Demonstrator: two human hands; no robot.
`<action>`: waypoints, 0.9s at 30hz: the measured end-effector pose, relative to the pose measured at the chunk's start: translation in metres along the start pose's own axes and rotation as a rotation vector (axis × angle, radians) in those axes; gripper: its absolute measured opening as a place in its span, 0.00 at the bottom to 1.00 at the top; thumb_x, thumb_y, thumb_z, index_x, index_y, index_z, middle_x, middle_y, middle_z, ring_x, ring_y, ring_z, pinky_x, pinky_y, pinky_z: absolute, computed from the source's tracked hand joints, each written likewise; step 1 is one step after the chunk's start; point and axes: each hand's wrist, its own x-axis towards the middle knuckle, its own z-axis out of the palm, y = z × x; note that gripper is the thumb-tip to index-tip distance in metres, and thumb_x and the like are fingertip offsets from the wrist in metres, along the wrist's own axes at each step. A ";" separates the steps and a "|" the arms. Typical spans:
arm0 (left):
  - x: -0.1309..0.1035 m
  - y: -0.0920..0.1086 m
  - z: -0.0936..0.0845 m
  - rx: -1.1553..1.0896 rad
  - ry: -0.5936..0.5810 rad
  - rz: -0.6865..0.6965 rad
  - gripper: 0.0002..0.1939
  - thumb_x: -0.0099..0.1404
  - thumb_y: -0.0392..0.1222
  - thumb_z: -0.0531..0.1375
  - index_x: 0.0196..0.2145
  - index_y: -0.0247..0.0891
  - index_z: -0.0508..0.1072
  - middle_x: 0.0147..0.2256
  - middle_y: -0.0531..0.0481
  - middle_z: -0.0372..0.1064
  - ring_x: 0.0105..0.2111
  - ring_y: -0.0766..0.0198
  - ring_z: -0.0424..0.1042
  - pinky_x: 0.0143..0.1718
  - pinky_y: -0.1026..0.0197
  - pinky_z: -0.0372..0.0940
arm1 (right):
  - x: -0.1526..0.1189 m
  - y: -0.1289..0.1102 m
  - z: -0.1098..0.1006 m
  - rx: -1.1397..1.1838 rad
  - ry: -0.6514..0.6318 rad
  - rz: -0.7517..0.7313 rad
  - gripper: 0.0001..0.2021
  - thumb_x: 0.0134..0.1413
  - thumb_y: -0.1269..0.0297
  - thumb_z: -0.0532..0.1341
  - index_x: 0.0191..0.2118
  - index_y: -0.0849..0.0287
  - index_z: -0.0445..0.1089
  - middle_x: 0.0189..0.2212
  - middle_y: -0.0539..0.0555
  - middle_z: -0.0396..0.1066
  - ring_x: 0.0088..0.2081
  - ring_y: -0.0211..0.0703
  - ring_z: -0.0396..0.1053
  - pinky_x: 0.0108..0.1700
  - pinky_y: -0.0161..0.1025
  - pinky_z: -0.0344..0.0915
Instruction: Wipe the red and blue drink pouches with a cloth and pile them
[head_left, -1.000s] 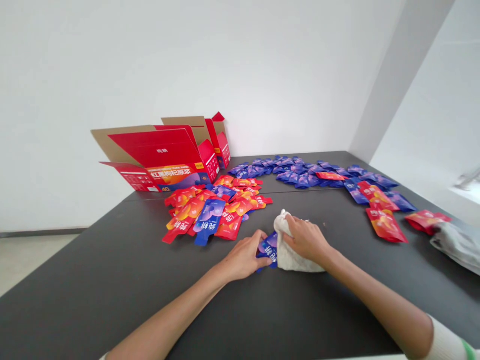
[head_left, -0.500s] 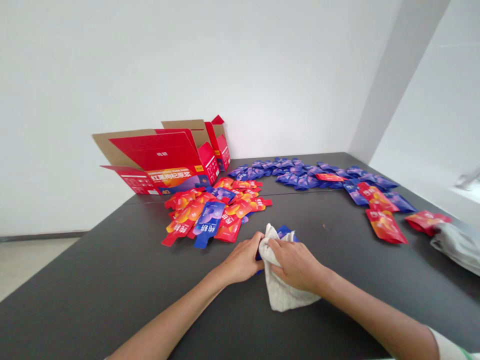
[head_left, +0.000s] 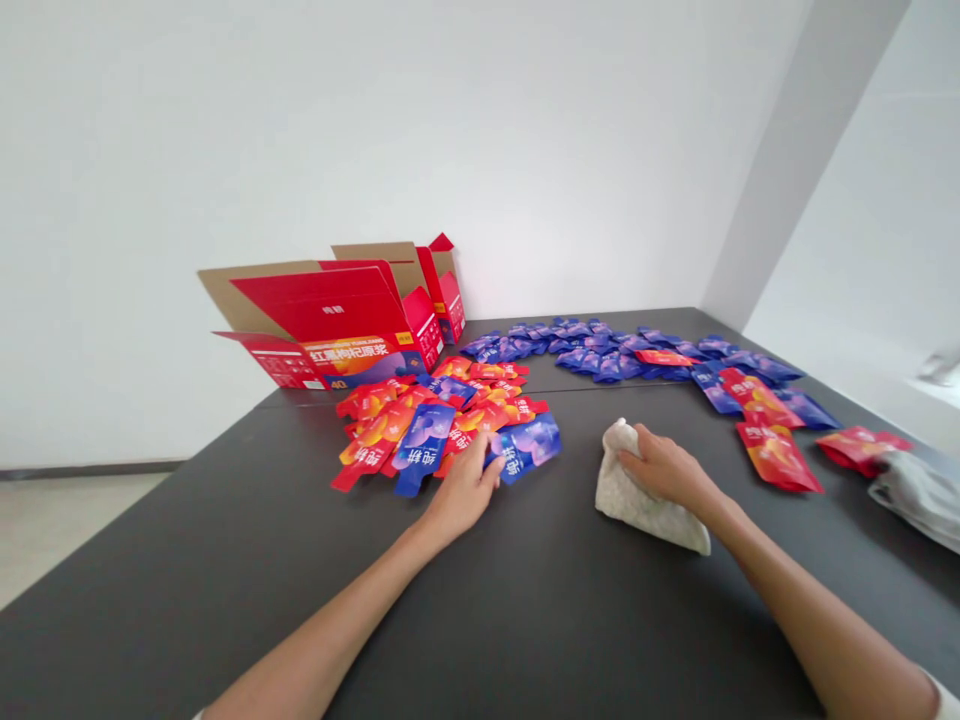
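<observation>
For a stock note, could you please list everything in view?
Table: one, dark, throughout foreground
Boxes: two, red, open, back left
Pouch pile: uncounted, red and blue, left of centre
Single pouch: one, blue, pile's right edge
Far pouches: many, mostly blue, back right
Loose pouches: at least three, red, right
Cloth: one, pale, right of centre
Crumpled bundle: one, grey, right edge
Walls: two, white, behind and right
Floor: part, pale, lower left
Sleeve: part, pale, lower right
Left hand: one, holding the single pouch
Right hand: one, holding the cloth
</observation>
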 end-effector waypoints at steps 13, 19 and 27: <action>0.020 -0.065 -0.056 0.734 0.616 -0.157 0.25 0.61 0.42 0.50 0.56 0.32 0.57 0.50 0.35 0.59 0.51 0.45 0.59 0.49 0.45 0.56 | 0.001 0.003 0.004 0.032 0.004 -0.068 0.19 0.56 0.52 0.48 0.45 0.61 0.60 0.40 0.61 0.69 0.40 0.50 0.68 0.34 0.37 0.55; 0.020 -0.055 -0.042 0.848 0.273 0.100 0.26 0.63 0.52 0.49 0.58 0.47 0.57 0.57 0.45 0.55 0.56 0.52 0.55 0.55 0.49 0.51 | 0.010 0.024 -0.002 0.061 -0.065 -0.140 0.23 0.53 0.49 0.51 0.48 0.61 0.61 0.40 0.61 0.70 0.39 0.48 0.68 0.35 0.36 0.57; 0.019 -0.057 -0.034 0.918 0.371 -0.025 0.27 0.63 0.53 0.49 0.58 0.41 0.58 0.59 0.39 0.51 0.58 0.47 0.52 0.55 0.42 0.48 | 0.020 0.085 -0.021 0.167 -0.166 -0.285 0.26 0.48 0.44 0.54 0.47 0.58 0.65 0.37 0.56 0.70 0.36 0.45 0.68 0.37 0.36 0.60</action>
